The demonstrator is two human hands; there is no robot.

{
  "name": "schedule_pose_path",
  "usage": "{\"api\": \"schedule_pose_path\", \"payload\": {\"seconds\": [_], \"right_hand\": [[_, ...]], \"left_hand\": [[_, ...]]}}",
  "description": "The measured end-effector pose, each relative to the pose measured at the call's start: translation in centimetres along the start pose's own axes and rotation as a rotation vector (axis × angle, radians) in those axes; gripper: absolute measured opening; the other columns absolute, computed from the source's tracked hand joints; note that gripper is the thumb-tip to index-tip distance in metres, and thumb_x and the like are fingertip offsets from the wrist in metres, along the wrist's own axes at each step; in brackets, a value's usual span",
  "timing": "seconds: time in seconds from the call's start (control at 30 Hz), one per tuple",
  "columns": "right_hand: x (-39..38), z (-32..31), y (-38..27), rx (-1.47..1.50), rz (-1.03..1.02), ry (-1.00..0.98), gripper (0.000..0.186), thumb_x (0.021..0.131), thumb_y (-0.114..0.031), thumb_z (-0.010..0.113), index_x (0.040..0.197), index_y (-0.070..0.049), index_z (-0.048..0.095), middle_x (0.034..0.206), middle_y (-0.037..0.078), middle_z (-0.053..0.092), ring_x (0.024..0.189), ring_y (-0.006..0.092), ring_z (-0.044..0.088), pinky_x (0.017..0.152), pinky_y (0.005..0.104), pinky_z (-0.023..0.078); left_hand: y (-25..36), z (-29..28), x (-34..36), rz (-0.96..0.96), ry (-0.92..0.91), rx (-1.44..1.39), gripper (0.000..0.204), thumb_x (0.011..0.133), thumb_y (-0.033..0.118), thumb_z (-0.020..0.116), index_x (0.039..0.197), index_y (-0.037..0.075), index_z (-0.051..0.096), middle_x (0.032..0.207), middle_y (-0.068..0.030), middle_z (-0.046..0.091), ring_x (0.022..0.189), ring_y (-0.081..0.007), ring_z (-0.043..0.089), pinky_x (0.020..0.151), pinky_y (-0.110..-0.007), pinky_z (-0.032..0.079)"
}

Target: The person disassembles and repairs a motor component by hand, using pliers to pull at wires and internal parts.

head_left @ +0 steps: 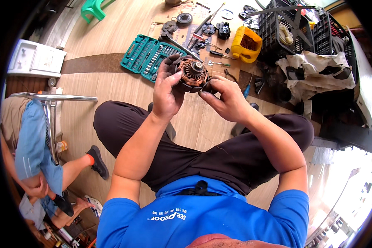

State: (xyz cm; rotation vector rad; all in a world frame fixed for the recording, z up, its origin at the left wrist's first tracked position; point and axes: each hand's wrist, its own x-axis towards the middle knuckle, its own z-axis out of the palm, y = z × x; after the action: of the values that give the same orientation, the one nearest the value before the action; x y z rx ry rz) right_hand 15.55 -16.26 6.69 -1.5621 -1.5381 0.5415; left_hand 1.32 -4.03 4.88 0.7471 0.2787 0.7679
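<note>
Between my two hands I hold up a round motor part with copper windings [193, 73], its dark shaft end pointing up toward me. My left hand [168, 89] wraps around its left side, thumb along the rim. My right hand [225, 96] grips the lower right rim between thumb and fingers. Blackened grime covers the fingertips. Just beyond my left hand lies an open green socket set case [149, 58] with rows of sockets. Past my right hand are a black-handled screwdriver [220, 54] and a blue-handled screwdriver [247, 90].
A yellow cut-open jug [247, 43] holds copper-coloured scraps. Black plastic crates [283, 31] and a stained cloth [316, 74] stand at the right. Dark machine parts, including a round pulley-like piece [184, 18], lie on cardboard ahead. A seated person's leg [76, 167] is at the left.
</note>
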Motion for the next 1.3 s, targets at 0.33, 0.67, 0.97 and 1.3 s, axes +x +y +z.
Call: {"api": "schedule_pose_path", "payload": {"seconds": [0.33,0.67,0.97,1.3], "right_hand": [[-0.2,0.3,-0.7,0.040,0.090,0.002,0.016,0.080,-0.015,0.071,0.087,-0.002,0.066,0.087,0.017,0.062,0.081,0.0352,0.061,0.070,0.0406,0.049],[-0.8,1.9,-0.1,-0.066,0.125,0.016,0.026,0.082,-0.025,0.066,0.077,0.000,0.063,0.078,0.020,0.059,0.079,0.0393,0.059,0.071,0.0472,0.047],[-0.8,3.3,-0.6,0.147,0.247,-0.016,0.023,0.082,-0.019,0.064,0.079,0.004,0.061,0.075,0.024,0.059,0.073,0.0405,0.059,0.066,0.0451,0.047],[-1.2,4.0,-0.7,0.166,0.263,0.002,0.022,0.083,-0.019,0.066,0.083,0.003,0.063,0.077,0.024,0.059,0.073,0.0385,0.060,0.065,0.0428,0.047]], "left_hand": [[0.3,0.3,-0.1,-0.023,-0.025,-0.032,0.045,0.085,0.008,0.047,0.129,0.000,0.039,0.125,-0.0191,0.055,0.115,-0.0283,0.057,0.099,-0.043,0.048],[-1.1,-1.1,0.2,-0.085,0.046,-0.027,0.031,0.096,0.022,0.044,0.121,0.004,0.050,0.118,-0.0186,0.060,0.109,-0.0306,0.061,0.094,-0.044,0.051],[-1.5,-2.2,0.4,-0.124,0.136,-0.054,0.032,0.094,0.026,0.041,0.116,0.007,0.054,0.119,-0.0203,0.060,0.106,-0.0334,0.061,0.089,-0.046,0.053],[-0.9,-1.3,0.1,-0.176,0.158,-0.136,0.029,0.092,0.022,0.043,0.114,0.006,0.052,0.114,-0.0211,0.061,0.104,-0.0342,0.062,0.087,-0.045,0.055]]}}
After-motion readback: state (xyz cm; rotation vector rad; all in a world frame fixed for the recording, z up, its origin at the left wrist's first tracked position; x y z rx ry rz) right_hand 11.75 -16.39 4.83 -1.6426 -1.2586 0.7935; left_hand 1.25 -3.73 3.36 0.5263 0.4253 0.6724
